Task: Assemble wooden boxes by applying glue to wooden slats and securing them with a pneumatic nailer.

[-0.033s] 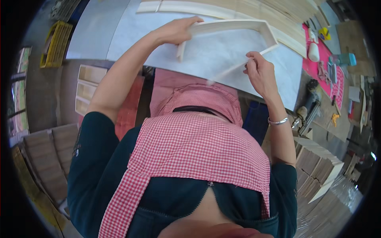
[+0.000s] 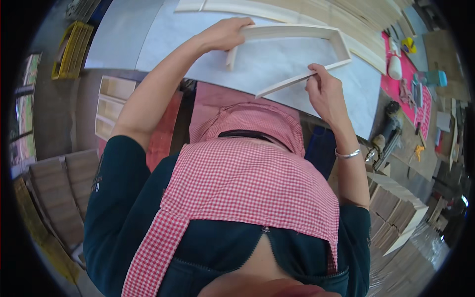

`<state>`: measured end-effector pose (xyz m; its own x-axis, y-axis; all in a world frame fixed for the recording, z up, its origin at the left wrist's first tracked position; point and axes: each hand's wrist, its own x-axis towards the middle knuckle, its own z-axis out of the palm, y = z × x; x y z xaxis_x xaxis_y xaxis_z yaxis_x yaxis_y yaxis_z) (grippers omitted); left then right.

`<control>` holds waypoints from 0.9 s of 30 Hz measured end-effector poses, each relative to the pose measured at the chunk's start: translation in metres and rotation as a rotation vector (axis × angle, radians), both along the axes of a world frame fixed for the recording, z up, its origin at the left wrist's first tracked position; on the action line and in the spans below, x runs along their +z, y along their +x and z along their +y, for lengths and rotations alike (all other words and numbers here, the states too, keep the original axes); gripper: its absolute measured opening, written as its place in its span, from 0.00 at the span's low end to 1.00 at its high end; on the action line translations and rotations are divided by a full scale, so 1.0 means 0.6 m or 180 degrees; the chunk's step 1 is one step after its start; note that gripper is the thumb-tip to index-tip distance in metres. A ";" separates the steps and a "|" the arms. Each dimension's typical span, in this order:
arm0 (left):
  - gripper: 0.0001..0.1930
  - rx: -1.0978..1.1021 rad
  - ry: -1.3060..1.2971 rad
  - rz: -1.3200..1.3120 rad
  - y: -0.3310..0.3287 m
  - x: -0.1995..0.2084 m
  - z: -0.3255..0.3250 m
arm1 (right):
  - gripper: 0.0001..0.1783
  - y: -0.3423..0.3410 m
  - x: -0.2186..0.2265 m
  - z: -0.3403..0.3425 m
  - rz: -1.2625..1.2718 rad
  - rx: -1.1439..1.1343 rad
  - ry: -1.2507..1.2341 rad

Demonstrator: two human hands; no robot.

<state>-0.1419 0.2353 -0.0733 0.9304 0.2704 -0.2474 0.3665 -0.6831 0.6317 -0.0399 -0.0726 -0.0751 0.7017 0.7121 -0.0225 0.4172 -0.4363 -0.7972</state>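
A pale wooden frame (image 2: 292, 31) of thin strips stands on edge on the white-topped table (image 2: 198, 64). Its far long side joins a short piece at each end. The near long strip (image 2: 284, 86) meets the right corner but slants toward me, its left end apart from the left short piece and near the table's front edge. My left hand (image 2: 225, 34) is closed round the frame's far left corner. With fingers and thumb, my right hand (image 2: 325, 94) pinches the near strip close to its right end.
Long pale boards (image 2: 297, 16) lie along the table's far side. At right, a pink mat (image 2: 396, 86) bears a white bottle (image 2: 395, 67) and a tape roll. Stacked wooden panels (image 2: 396, 208) stand right of me. A compartmented wooden box (image 2: 111, 106) and yellow crate (image 2: 74, 49) are at left.
The near strip's free left end was blurred by motion and now shows sharply, a little farther from me. Both hands keep their hold. The whole view has shifted slightly.
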 end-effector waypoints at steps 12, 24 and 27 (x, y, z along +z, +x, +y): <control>0.20 0.1054 -0.0781 -0.1009 -0.006 -0.092 -0.068 | 0.18 -0.042 -0.029 0.036 -0.2494 0.0948 -0.0154; 0.24 0.1279 -0.0751 -0.1101 -0.007 -0.090 -0.094 | 0.20 -0.045 -0.037 0.041 -0.2552 0.0673 -0.0488; 0.27 0.0852 -0.0983 -0.1024 -0.041 -0.083 -0.095 | 0.20 -0.045 -0.040 0.036 -0.2485 0.0655 -0.0469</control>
<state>-0.1666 0.1782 -0.1230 0.8808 0.4689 -0.0662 0.2570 -0.3560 0.8985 -0.0671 -0.0508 -0.0993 0.4096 0.8562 0.3149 0.9113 -0.3681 -0.1846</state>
